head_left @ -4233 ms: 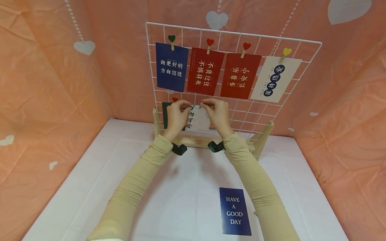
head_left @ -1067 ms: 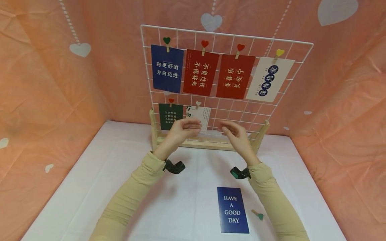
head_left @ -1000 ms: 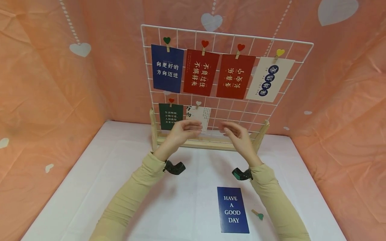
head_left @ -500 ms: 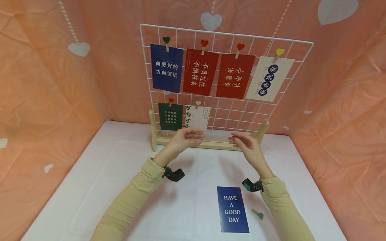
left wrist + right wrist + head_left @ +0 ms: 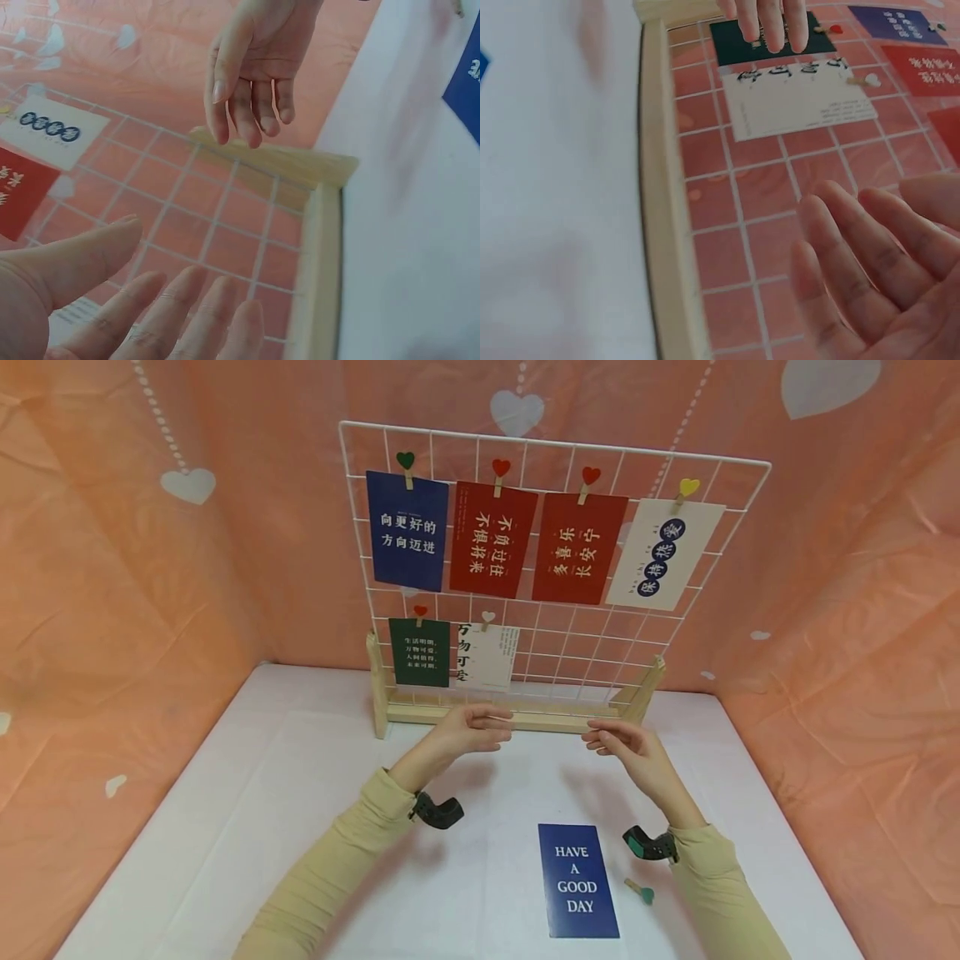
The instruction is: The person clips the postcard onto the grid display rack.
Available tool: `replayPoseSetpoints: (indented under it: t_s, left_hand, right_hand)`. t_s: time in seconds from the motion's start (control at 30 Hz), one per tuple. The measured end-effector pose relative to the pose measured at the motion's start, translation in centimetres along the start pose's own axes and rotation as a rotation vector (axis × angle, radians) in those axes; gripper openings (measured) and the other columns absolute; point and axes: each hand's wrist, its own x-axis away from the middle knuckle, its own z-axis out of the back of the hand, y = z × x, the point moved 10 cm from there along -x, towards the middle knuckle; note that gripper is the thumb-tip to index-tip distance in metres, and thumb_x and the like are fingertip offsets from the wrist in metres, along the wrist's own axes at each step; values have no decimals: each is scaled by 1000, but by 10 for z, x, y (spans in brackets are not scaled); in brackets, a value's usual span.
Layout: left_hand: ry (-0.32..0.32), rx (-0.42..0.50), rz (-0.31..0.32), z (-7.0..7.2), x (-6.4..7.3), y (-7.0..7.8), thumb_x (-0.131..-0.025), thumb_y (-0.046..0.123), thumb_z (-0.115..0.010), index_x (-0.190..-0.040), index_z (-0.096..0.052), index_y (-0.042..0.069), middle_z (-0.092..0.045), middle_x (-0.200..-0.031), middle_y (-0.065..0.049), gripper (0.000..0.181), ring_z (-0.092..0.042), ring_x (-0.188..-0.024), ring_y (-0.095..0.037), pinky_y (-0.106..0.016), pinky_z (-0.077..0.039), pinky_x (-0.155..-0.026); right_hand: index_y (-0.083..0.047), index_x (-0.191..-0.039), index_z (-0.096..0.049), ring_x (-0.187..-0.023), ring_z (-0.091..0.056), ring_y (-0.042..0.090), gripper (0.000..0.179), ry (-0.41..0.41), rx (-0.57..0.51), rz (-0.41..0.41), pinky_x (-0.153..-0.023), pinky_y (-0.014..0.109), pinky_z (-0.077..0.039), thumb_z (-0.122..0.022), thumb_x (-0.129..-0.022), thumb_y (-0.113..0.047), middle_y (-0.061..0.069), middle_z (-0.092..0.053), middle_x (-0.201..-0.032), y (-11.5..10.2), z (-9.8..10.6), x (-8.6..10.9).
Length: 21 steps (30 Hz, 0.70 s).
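Note:
My left hand (image 5: 468, 732) hovers in front of the rack's wooden base, fingers relaxed and holding nothing. Facing it, my right hand (image 5: 628, 747) is likewise relaxed and bare. Behind them a white card with black characters (image 5: 491, 660) hangs in the rack's lower row, pinned by a clothespin with a white heart (image 5: 488, 617). Left of it hangs a dark green card (image 5: 420, 652) under a red-heart clothespin (image 5: 420, 612). On the table below my right hand lie a blue "HAVE A GOOD DAY" card (image 5: 578, 881) and a clothespin with a green heart (image 5: 642, 893).
The white wire grid rack (image 5: 570, 647) stands on a wooden base (image 5: 547, 722). Its upper row holds a blue card (image 5: 407, 531), two red cards (image 5: 493, 539) and a white card with blue circles (image 5: 666, 554). Pink cloth (image 5: 112, 610) surrounds the white table (image 5: 225, 827).
Both hands have let go at the white card and come down towards me, away from the grid and further apart. The white card now hangs by its white-heart clothespin.

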Motion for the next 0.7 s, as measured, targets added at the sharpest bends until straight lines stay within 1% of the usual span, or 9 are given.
replayPoseSetpoints:
  t_s: [0.17,0.3,0.33,0.43,0.57,0.7]
  left_hand:
    - [-40,-5,24,-14,1,-16,-92,6,-64,-129,-54,-3,-60,-123,-22,39,-60,-111,-29,-41,-51,-92]
    - [-57,1,40,-22,1,-28,-91,6,-64,-126,-55,-5,-61,-120,-22,38,-60,-111,-32,-45,-50,-92]
    - [-58,0,43,-24,2,-31,-91,7,-65,-125,-56,-6,-61,-120,-23,37,-61,-109,-31,-45,-49,-93]
    - [-71,1,50,-30,3,-39,-90,7,-65,-125,-56,-6,-60,-121,-25,38,-61,-108,-29,-46,-48,-94]
    - [-101,-9,62,-37,4,-51,-90,7,-64,-126,-54,-9,-58,-123,-27,40,-60,-109,-35,-46,-47,-95]
    - [-99,-21,90,-43,4,-63,-90,9,-66,-126,-54,-10,-61,-119,-26,43,-60,-106,-39,-45,-50,-91]
  right_hand:
    - [10,-121,-57,-95,-65,30,28,-20,1,-33,-79,29,-55,-50,-100,-7,26,-65,-105,15,3,18]
    - [9,-121,-57,-95,-66,30,28,-50,8,-71,-80,29,-55,-49,-100,-8,27,-65,-105,25,7,32]
    - [9,-121,-57,-95,-66,30,28,-61,9,-79,-80,28,-55,-49,-101,-8,27,-65,-105,27,7,36]
    - [9,-121,-57,-95,-66,30,28,-94,7,-85,-80,29,-55,-48,-101,-7,30,-63,-106,30,8,46]
    - [11,-121,-56,-95,-66,32,27,-129,5,-86,-80,31,-55,-47,-101,-6,32,-62,-106,32,9,59]
    - [14,-122,-53,-95,-65,37,30,-145,-10,-132,-81,32,-55,-47,-101,-7,32,-62,-106,40,11,69]
